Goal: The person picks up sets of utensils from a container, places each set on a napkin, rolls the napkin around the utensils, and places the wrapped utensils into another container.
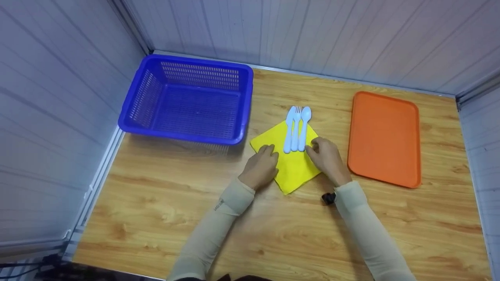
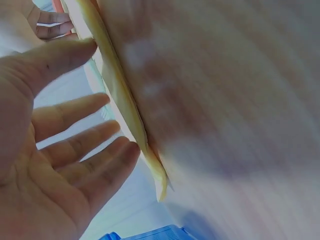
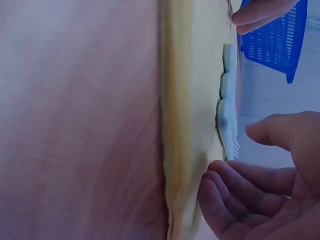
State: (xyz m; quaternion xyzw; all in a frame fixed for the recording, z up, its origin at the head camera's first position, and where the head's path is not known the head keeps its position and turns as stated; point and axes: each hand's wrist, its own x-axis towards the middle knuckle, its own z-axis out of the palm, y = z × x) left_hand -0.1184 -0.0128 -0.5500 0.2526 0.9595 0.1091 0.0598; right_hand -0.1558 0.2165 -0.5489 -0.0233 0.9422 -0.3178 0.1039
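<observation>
A yellow napkin (image 1: 295, 171) lies turned at an angle on the table. On its upper part a light blue plastic knife (image 1: 288, 130), fork (image 1: 295, 134) and spoon (image 1: 304, 128) lie side by side, their heads reaching past the napkin's far edge. My left hand (image 1: 261, 166) rests at the napkin's left side; in the left wrist view its slightly bent fingers (image 2: 82, 142) meet the napkin's edge. At the right side, my right hand (image 1: 329, 160) has its fingertips on the napkin close to the spoon handle. In the right wrist view its thumb stands apart from the bent fingers (image 3: 240, 195).
A blue plastic basket (image 1: 183, 136) with slotted walls stands at the back left. To the right lies an orange tray (image 1: 384, 136), flat on the wooden table (image 1: 148, 210). Panelled walls (image 1: 304, 35) border the table at the back and sides.
</observation>
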